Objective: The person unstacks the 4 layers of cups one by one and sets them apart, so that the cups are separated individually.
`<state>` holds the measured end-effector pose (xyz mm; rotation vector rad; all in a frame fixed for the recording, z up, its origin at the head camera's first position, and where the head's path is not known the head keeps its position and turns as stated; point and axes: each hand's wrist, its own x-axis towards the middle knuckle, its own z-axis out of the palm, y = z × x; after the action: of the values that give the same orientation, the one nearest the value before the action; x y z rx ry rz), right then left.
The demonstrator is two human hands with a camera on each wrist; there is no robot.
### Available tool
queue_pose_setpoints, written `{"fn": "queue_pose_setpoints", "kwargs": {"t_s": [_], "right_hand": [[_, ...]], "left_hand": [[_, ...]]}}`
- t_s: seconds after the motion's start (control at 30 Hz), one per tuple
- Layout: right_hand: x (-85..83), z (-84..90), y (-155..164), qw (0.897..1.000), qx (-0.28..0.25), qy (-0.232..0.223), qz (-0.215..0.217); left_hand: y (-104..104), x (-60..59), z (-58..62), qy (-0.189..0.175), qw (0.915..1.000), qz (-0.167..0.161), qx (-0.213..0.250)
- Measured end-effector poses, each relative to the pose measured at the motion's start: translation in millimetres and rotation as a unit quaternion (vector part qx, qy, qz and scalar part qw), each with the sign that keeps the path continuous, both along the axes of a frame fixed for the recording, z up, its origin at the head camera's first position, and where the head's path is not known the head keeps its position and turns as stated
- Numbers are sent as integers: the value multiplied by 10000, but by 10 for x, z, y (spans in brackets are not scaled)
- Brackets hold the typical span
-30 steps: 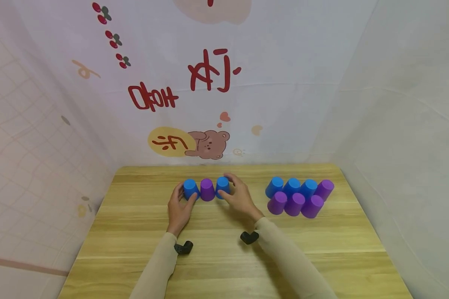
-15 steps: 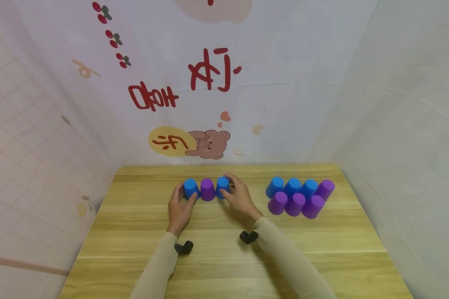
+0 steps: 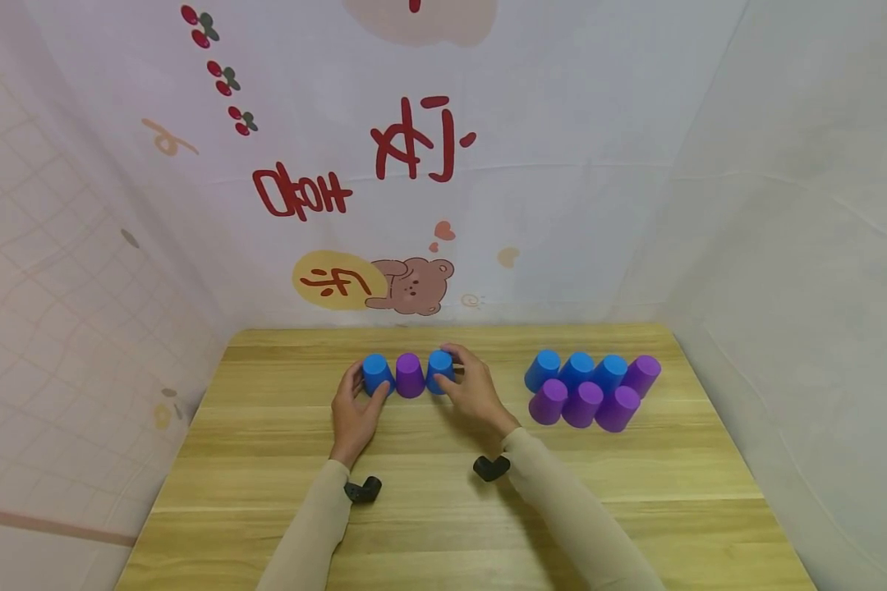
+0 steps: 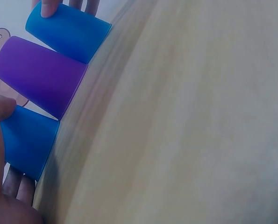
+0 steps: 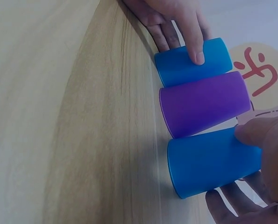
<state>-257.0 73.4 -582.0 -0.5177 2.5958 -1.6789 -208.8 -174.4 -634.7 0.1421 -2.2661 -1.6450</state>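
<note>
Three upside-down plastic cups stand in a row on the table, their rims side by side. My left hand [image 3: 355, 417] grips the left blue cup [image 3: 376, 373], thumb on its near side and fingers round its outer side. At the other end, my right hand [image 3: 476, 392] holds the right blue cup [image 3: 439, 367] between thumb and fingers. Between them stands a purple cup [image 3: 410, 376] that neither hand holds. In the left wrist view this purple cup [image 4: 40, 77] sits right against both blue ones. The right wrist view shows my left thumb lying on the far blue cup [image 5: 176, 65].
To the right stand two rows of upturned cups: several in the back row, blue cups [image 3: 579, 369] with a purple cup [image 3: 643, 373] at the end, and three purple cups [image 3: 582, 405] in front. Behind the wooden table [image 3: 429, 525] hangs a printed white cloth [image 3: 562, 164].
</note>
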Motion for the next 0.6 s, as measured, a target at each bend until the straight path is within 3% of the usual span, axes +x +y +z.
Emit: {"fn": "queue_pose_setpoints", "kwargs": {"t_s": [0.6], "right_hand": [[43, 20, 73, 9999, -59, 7, -161]], "left_hand": [[1, -17, -27, 12, 10000, -21, -12]]}}
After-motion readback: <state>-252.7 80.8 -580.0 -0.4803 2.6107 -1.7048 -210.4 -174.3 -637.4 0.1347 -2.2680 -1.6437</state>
